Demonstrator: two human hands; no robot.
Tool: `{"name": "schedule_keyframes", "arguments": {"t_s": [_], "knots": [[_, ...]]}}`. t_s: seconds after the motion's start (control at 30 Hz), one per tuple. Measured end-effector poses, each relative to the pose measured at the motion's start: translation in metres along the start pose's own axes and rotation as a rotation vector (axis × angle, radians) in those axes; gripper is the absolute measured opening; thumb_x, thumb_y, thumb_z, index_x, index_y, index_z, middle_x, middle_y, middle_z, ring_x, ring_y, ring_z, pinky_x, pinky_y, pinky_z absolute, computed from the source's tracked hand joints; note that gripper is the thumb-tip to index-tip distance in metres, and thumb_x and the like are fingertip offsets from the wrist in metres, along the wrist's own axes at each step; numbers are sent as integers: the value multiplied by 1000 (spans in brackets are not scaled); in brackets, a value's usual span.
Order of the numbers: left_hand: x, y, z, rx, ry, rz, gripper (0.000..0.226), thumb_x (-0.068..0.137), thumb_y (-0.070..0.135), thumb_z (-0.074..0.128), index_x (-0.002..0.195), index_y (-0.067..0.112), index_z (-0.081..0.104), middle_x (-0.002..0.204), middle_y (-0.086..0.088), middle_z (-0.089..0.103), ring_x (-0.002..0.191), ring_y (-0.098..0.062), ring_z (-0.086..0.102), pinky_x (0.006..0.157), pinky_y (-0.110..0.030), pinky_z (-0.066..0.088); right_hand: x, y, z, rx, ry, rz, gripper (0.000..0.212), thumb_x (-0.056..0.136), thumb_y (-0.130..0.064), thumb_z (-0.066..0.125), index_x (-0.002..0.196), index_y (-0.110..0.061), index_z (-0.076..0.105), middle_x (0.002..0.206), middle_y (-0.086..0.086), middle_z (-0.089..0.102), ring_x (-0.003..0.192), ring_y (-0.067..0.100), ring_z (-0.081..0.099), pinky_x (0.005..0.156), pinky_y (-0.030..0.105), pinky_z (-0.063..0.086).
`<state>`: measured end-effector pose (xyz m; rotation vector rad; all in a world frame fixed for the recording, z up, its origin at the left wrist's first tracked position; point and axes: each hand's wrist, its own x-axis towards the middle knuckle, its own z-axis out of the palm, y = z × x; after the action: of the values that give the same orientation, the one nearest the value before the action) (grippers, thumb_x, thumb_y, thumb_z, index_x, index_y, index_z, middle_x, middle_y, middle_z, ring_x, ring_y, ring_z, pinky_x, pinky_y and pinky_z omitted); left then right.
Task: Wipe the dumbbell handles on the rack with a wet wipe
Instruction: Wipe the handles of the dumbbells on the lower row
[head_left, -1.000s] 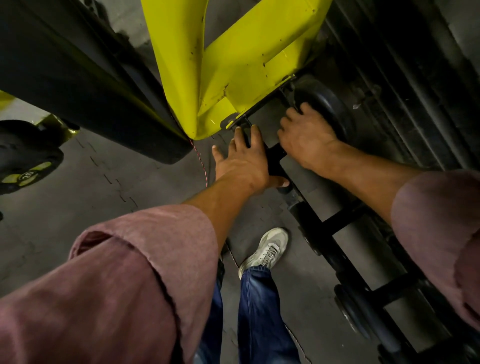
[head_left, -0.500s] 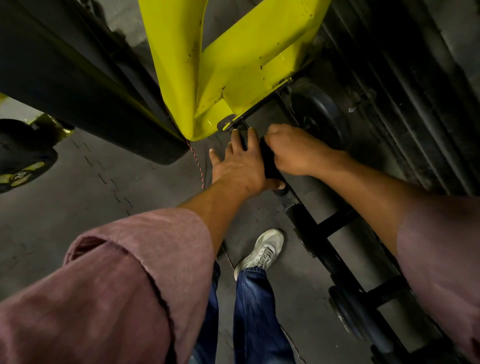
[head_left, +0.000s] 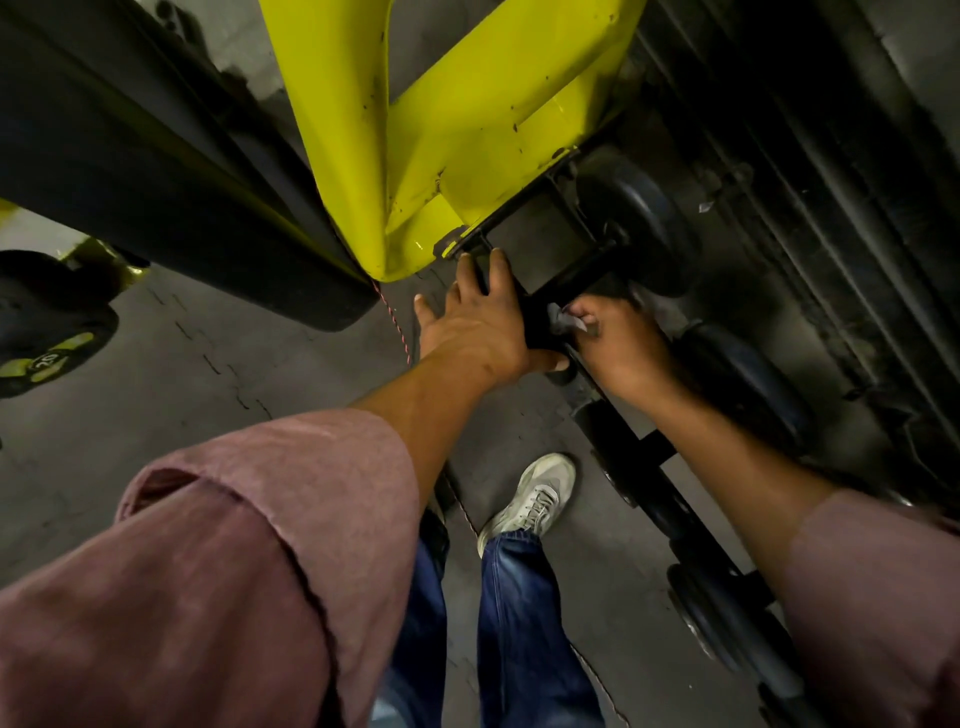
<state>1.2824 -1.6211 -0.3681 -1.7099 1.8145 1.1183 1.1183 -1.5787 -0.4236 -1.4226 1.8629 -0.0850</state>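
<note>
A low black rack (head_left: 649, 454) runs diagonally along the floor on the right and carries several black dumbbells. My left hand (head_left: 478, 327) lies with straight fingers over the near head of the farthest dumbbell; that dumbbell's handle (head_left: 576, 275) and far head (head_left: 641, 223) show beyond it. My right hand (head_left: 623, 345) is curled over the neighbouring spot on the rack and pinches a crumpled white wet wipe (head_left: 563, 319) against the dark metal there. What the wipe touches is hidden under the hand. Another dumbbell head (head_left: 743, 382) lies just right of my wrist.
A yellow machine frame (head_left: 467, 130) stands right behind the rack's end, with a black pad (head_left: 156, 156) to its left. A weight plate marked 20 (head_left: 47, 338) rests on the grey floor at far left. My white shoe (head_left: 535, 499) stands beside the rack.
My right hand slid from the far dumbbell head back toward me and down beside my left hand; the white wipe now shows in its fingers. My left hand stayed put.
</note>
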Motion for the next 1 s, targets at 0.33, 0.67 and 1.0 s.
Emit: {"name": "schedule_keyframes", "arguments": {"t_s": [0.33, 0.67, 1.0], "knots": [[1, -1, 0, -2, 5, 6, 140, 66, 74, 79, 162, 21, -10, 169, -14, -10, 156, -35, 10, 120, -66, 1, 22, -9, -1, 1425, 370, 633, 14, 92, 6, 61, 91, -7, 63, 87, 8, 66, 80, 15, 64, 71, 22, 57], [3, -2, 1, 10, 20, 5, 140, 64, 74, 80, 161, 23, -7, 170, -12, -7, 155, -35, 13, 121, -67, 3, 9, -9, 3, 1459, 177, 528, 43, 97, 2, 51, 133, -21, 51, 129, 11, 62, 110, 18, 63, 89, 30, 53], [3, 1, 0, 59, 28, -8, 141, 63, 76, 78, 162, 23, -7, 170, -10, -2, 153, -38, 18, 121, -68, 8, 11, -10, -6, 1595, 244, 532, 20, 96, 2, 55, 102, -16, 62, 105, 6, 65, 113, 22, 62, 97, 31, 53]]}}
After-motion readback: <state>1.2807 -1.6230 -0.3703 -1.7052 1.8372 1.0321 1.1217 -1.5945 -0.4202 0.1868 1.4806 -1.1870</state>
